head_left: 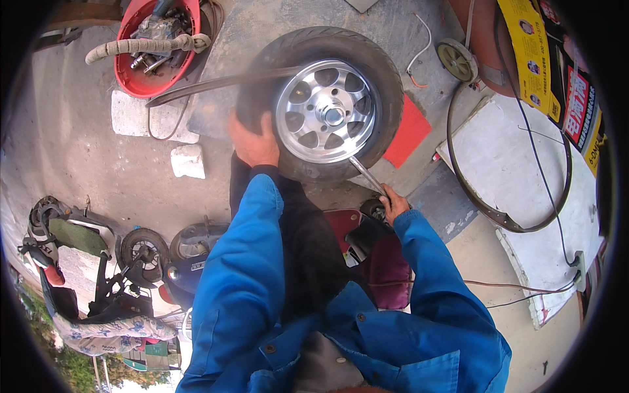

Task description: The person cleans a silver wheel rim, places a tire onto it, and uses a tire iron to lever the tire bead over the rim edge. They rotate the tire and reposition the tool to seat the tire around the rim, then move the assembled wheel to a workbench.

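A black tyre (pixel 262 62) on a silver alloy wheel rim (pixel 331 147) lies flat in front of me. My left hand (pixel 254 139) holds the tyre's near left side, thumb on the sidewall and fingers at the outer edge, slightly blurred. My right hand (pixel 394 204) is closed round a metal tyre lever (pixel 369 175), whose tip meets the lower right edge of the rim. From the rim's upper left, a long, dark, flat bar or strip (pixel 223 81) reaches out over the tyre; its exact kind cannot be made out.
A red basin (pixel 122 73) of metal tools and parts stands upper left, near white blocks (pixel 154 119). A red sheet (pixel 407 133) shows beside the tyre. On the right are a black hoop (pixel 453 154), cables and white boards (pixel 517 157). Scooters (pixel 141 252) stand at lower left.
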### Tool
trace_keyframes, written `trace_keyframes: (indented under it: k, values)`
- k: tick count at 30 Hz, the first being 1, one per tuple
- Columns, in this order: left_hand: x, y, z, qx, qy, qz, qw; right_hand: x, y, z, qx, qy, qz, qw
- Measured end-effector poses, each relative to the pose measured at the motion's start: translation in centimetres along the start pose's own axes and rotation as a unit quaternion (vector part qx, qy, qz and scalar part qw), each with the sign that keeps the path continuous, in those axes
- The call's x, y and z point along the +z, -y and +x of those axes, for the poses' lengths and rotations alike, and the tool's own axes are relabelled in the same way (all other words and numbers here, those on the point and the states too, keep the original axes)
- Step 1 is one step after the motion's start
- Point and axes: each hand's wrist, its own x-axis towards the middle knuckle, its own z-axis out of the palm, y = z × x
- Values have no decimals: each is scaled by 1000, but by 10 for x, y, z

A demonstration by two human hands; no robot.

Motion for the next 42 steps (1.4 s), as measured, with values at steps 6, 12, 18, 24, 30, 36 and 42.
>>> trace_keyframes:
  k: [6,12,18,24,30,36,42]
  values:
    - [10,12,3,51,-32,49,997,15,-8,9,11,6,30,999]
    - [9,5,-2,36,-23,55,998,26,-18,3,-19,-27,24,999]
    - [8,5,-2,96,-54,142,984,26,-14,2,-5,-38,9,999]
    - [14,-6,-10,12,-75,118,990,16,2,1,22,9,8,1000]
    - [19,9,-9,30,-71,127,989,31,9,-15,12,5,35,999]
    - [39,19,-7,28,-106,120,987,31,-20,7,-68,-10,24,997]
    - [21,15,-7,67,-72,34,995,35,-49,23,-124,-8,-12,992]
